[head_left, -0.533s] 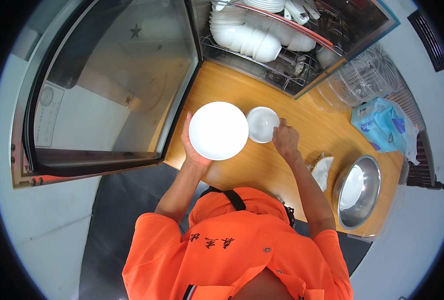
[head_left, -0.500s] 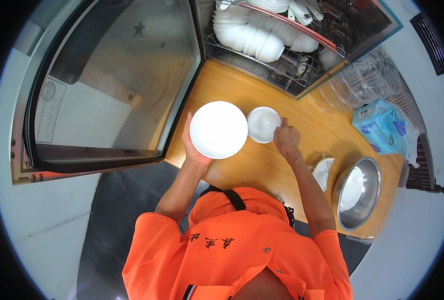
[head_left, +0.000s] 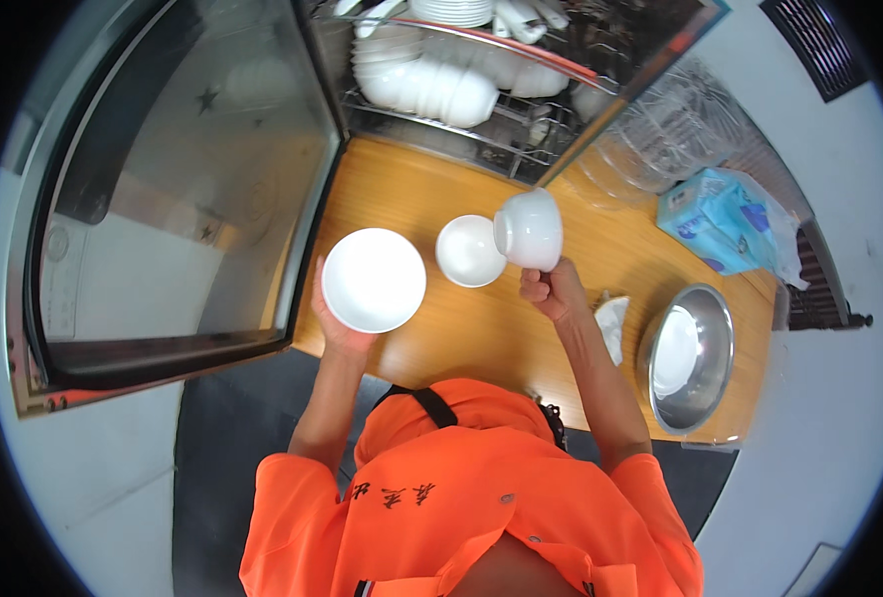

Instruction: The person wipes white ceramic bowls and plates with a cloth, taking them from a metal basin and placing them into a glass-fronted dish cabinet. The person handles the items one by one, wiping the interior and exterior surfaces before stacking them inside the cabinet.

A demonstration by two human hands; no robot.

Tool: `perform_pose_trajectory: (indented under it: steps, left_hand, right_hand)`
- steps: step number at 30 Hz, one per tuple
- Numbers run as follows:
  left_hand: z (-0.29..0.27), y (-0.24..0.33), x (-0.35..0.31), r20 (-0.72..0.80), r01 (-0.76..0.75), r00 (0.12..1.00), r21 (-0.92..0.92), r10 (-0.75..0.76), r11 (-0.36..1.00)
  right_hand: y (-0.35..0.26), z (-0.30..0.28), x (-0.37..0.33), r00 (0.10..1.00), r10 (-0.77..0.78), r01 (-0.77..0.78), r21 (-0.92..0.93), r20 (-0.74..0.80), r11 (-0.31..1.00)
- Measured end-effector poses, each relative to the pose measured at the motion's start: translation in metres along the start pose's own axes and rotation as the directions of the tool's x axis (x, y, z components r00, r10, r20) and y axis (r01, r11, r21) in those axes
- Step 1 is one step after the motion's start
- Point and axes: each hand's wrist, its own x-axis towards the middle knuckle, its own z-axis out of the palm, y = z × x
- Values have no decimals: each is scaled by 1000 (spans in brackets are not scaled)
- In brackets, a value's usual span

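In my left hand [head_left: 347, 323] is a large white bowl [head_left: 374, 280], gripped at its left and lower side with the inside facing up. My right hand [head_left: 553, 289] holds a smaller white bowl [head_left: 529, 230] by its rim or base, tilted on its side with its foot toward the left. Between the two, another small white bowl [head_left: 469, 251] stands on the wooden counter [head_left: 431, 338]. The raised bowl overlaps its right edge in view. Part of my left hand's fingers is hidden under the large bowl.
Ahead is an open cabinet with racked white bowls [head_left: 426, 90]; its glass door [head_left: 193, 189] swings out at left. On the right are a steel basin [head_left: 695, 358] holding a white dish, a crumpled white cloth [head_left: 611, 328], a blue tissue pack [head_left: 717, 219] and stacked clear glassware [head_left: 670, 129].
My right hand has lifted a small bowl and tipped it sideways, and another small bowl now shows on the counter. The whole view has shifted; my left hand keeps the large bowl.
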Motion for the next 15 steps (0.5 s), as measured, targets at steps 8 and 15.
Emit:
perform_pose_trajectory:
  steps: [8,15]
  left_hand:
    - [23,-25,1,63,136,989,-27,-134,990]
    - [34,-62,13,110,261,960,-1,-259,965]
  right_hand:
    - [-22,1,-64,982,10,-79,359,190,930]
    - [-23,90,-94,863,-495,415,-695,99,586]
